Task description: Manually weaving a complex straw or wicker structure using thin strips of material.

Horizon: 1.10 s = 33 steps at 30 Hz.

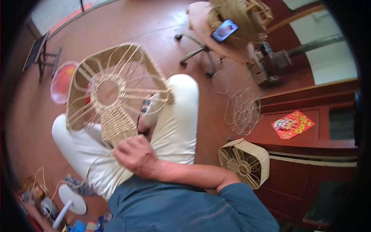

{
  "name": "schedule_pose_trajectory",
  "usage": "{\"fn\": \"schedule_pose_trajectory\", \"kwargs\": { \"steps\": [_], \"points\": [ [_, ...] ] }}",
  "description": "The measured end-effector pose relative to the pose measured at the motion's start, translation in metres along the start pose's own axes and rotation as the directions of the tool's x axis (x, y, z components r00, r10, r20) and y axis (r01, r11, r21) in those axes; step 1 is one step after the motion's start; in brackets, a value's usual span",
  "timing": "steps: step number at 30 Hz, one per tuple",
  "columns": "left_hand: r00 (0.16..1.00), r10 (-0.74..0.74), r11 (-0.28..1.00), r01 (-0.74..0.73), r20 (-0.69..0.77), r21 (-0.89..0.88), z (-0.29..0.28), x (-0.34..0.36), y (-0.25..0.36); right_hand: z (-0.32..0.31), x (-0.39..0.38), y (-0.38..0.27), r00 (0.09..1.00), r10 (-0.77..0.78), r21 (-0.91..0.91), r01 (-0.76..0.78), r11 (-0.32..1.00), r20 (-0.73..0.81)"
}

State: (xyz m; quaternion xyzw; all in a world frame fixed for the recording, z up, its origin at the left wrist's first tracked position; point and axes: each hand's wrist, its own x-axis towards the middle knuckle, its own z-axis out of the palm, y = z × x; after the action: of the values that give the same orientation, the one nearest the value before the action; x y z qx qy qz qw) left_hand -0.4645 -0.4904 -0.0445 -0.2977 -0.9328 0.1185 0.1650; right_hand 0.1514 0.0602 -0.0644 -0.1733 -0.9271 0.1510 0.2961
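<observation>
Currently: woven frame [116, 89] resting on the lap, across both cream-trousered thighs [176, 123]. Square-cornered body of pale cord wound over wire, spokes running from the outer rim to a round central ring [106, 92]. Ring face turned up and toward the camera; long axis roughly from lower left to upper right, top corner pointing away from the body toward the far floor. Densely woven patch [116, 125] filling the lower sector, below the ring.

Right hand [135, 154] at the lower edge of the woven patch, back of hand up, fingers curled under and closed on a strand of cord [91, 168] that trails down to the left. Left hand [145, 120] mostly hidden behind the frame, only partly seen through the spokes; grip not determinable.

Surface and room: reddish-brown floor [127, 27], dark red wooden cabinet [309, 127] along the right side with a red and yellow paper picture [292, 124] stuck on it.

Surroundings: finished woven box frame [244, 162] on the floor just right of the right forearm; bare wire frame [242, 112] leaning near the cabinet; swivel chair [205, 27] beyond the knees carrying a phone [224, 30] and a heap of fibre. Round red and white disc [62, 82] on the floor to the left, folding stand [38, 54] beyond it. Small clutter at lower left, details too blurred to resolve.
</observation>
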Motion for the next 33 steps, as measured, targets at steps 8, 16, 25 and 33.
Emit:
{"fn": "schedule_pose_trajectory", "kwargs": {
  "steps": [8,16,25,33],
  "points": [
    [0.865,0.492,0.372,-0.107,0.099,-0.922,-0.200,-0.097,0.498,0.004,0.001,-0.002,0.999,0.031,0.014,-0.031,0.999,-0.034],
    [0.800,0.599,0.280,-0.173,0.031,-0.944,-0.243,-0.088,0.539,0.006,0.006,-0.002,0.993,0.062,0.044,-0.058,0.997,-0.099],
    [0.748,0.647,0.075,-0.255,-0.148,-0.964,-0.246,-0.046,0.562,-0.002,0.017,-0.001,0.994,0.109,0.037,-0.108,0.993,-0.012],
    [0.876,0.428,0.284,-0.365,-0.224,-0.886,-0.223,-0.051,0.572,0.008,0.018,0.001,0.991,0.127,0.017,-0.126,0.992,-0.036]
  ]
}}
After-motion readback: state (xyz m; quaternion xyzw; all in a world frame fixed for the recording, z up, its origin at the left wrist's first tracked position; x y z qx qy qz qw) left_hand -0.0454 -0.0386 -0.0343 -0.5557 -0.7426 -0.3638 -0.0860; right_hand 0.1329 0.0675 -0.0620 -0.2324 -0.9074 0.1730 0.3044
